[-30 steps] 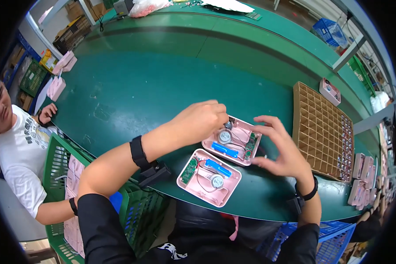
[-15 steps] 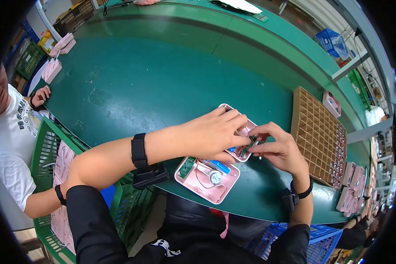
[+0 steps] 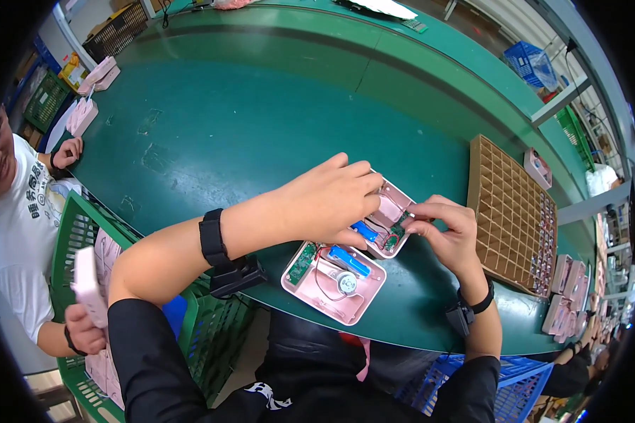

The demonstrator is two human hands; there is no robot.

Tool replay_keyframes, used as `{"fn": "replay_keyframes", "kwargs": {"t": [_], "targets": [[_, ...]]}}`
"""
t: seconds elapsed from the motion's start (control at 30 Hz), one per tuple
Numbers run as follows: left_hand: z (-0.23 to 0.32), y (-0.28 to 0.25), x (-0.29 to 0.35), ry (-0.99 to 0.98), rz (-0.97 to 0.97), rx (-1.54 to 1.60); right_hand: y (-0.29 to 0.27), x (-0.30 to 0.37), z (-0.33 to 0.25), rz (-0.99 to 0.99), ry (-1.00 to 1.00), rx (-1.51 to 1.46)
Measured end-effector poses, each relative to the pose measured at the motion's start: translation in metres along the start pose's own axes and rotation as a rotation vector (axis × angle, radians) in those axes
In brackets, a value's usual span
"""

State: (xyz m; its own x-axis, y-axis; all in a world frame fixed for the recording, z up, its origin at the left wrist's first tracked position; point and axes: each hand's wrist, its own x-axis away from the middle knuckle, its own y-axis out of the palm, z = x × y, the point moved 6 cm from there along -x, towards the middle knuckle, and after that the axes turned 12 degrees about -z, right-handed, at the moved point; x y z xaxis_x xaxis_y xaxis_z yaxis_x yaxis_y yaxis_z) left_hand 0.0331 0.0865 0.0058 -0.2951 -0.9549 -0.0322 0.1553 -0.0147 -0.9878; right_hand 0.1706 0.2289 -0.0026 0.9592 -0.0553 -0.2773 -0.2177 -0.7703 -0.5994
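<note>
Watching from afar, I see the right hand (image 3: 447,231) narrowed to a near-pinch at the circuit board (image 3: 398,230) in an open pink case (image 3: 389,209); I cannot tell its hold. The left hand (image 3: 331,199) covers the case's left side, grip hidden. The case lies on the green table (image 3: 261,141), near a cardboard tray (image 3: 475,190). The left palm faces down, fingers bent

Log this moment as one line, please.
left hand: over far pink casing | right hand: at that casing's circuit board | near pink casing: open, blue cylinder inside
</note>
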Motion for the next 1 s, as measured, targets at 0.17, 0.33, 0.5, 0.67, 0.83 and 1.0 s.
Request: {"fn": "replay_keyframes", "kwargs": {"t": [0.17,0.33,0.5,0.67,0.83,1.0], "targets": [[-0.003,0.003,0.000,-0.042,-0.051,-0.033,-0.002,-0.008,-0.010,0.005,-0.154,0.141],[-0.008,0.005,0.003,-0.118,-0.060,-0.028,0.000,-0.021,-0.018,-0.184,-0.166,0.268],[-0.014,0.005,0.006,-0.167,-0.062,0.017,0.006,-0.040,-0.030,-0.485,-0.154,0.348],[-0.016,0.014,0.004,-0.213,-0.155,0.105,0.017,-0.056,-0.038,-0.707,-0.223,0.500],[-0.016,0.015,0.005,-0.210,-0.139,0.144,0.029,-0.063,-0.045,-0.831,-0.305,0.697],[-0.018,0.017,0.004,-0.208,-0.117,0.186,0.036,-0.068,-0.046,-0.872,-0.372,0.723]]}}
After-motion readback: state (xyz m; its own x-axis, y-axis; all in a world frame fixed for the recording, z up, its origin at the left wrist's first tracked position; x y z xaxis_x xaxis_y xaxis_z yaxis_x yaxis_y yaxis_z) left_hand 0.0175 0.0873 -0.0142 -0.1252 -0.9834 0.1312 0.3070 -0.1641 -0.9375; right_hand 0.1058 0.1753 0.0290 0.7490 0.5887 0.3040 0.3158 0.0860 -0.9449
